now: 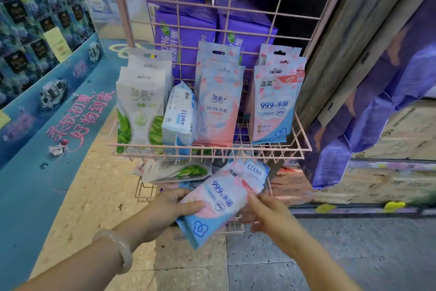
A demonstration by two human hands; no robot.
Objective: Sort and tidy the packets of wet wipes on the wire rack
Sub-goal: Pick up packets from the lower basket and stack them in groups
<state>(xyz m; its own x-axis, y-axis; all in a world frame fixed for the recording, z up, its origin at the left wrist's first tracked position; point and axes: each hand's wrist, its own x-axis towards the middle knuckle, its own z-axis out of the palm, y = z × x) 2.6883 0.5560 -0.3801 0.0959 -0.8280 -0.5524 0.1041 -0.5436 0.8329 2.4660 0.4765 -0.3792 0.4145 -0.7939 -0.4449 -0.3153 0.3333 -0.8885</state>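
Left hand (175, 207): fingers curled, thumb on top, gripping pink-and-blue "99.9" packet (215, 201) at its left edge, below and in front of upper basket (210, 149); right hand (264, 214): blurred, fingers loosely bent at the packet's right edge, grip cannot be told
Wire rack (226, 5): pink, upper basket holds 4 groups standing upright: green-leaf packets (141, 106) far left, 1 blue EDI pack (179, 116) on end beside them, pink packets (219, 104) centre, matching "99.9" stack (276, 102) right
Lower basket (146, 192): loose green packet (179, 171) lying flat, unsorted
Step judged: sorting, 1 packet in transit. Next move likely calls for lifting it to the right-hand stack, upright, face forward
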